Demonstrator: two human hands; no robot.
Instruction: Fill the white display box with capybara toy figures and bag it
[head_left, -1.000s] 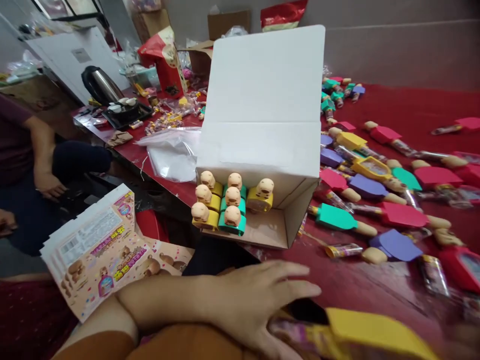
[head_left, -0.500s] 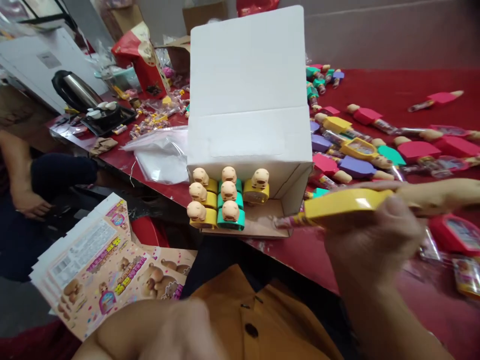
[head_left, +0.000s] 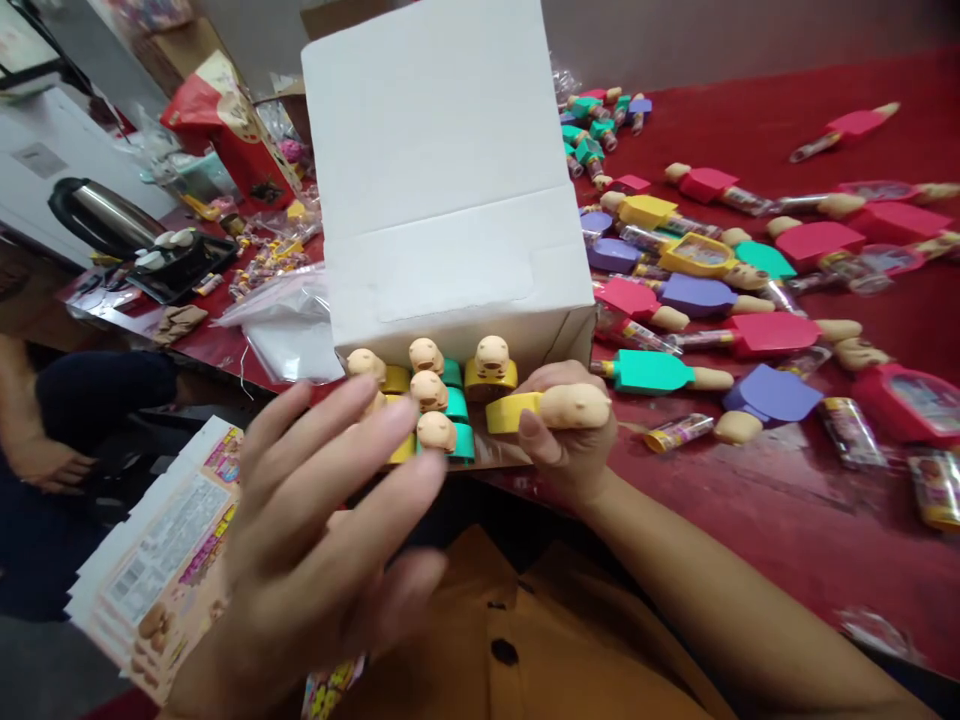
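A white cardboard box (head_left: 450, 180) lies on its side at the red table's near edge, its opening toward me. Inside stand several yellow and green toys with tan animal heads (head_left: 431, 390). My right hand (head_left: 566, 440) is closed round a yellow toy with a tan head (head_left: 551, 407), holding it sideways at the box's open right side. My left hand (head_left: 322, 530) hovers in front of the box's left part with fingers spread, holding nothing and hiding some of the toys.
Many loose toys in red, purple, green and yellow (head_left: 720, 290) cover the red table (head_left: 787, 520) to the right. Flat printed cartons (head_left: 157, 560) lie lower left. A clear plastic bag (head_left: 285, 320), a kettle (head_left: 97, 215) and a seated person's leg (head_left: 90, 390) are at left.
My right hand carried the yellow toy leftward and down to the box opening. My left hand rose from my lap and spread in front of the box. The view shifted closer.
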